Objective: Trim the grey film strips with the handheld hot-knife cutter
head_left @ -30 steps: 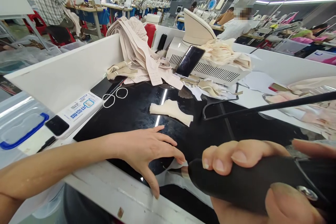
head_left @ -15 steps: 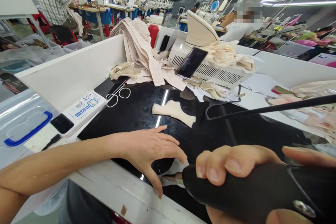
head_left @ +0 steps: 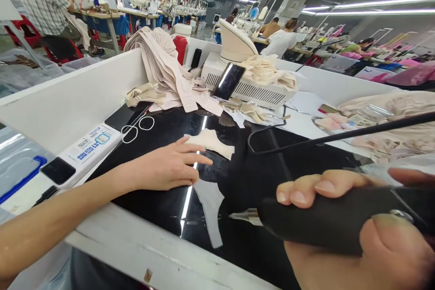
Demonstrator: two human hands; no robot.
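My left hand [head_left: 166, 163] lies low over the glossy black work surface [head_left: 244, 176], its fingers stretched out and apart. Its fingertips are at the upper end of a thin grey-white curved piece [head_left: 210, 210]. Just beyond them rests a thicker cream fabric piece [head_left: 212, 140] of similar shape; one finger reaches its left end. At the lower right, my right hand [head_left: 390, 244] is wrapped round a thick black hand-held tool [head_left: 316, 217]. The tool's pointed metal tip [head_left: 249, 216] aims left, a short way right of the grey-white piece.
A black cable [head_left: 340, 138] crosses the right side. Behind stand a beige machine [head_left: 244, 88], a propped phone [head_left: 229, 81] and draped fabric strips [head_left: 170, 63]. A white box [head_left: 90, 145] and another phone [head_left: 57, 171] lie left. White walls [head_left: 84, 86] border the table; people sit at sewing machines beyond.
My left hand has moved left and away from the tool's tip, uncovering the grey-white piece. The tool in my right hand has drawn back right from it. The view has turned slightly right.
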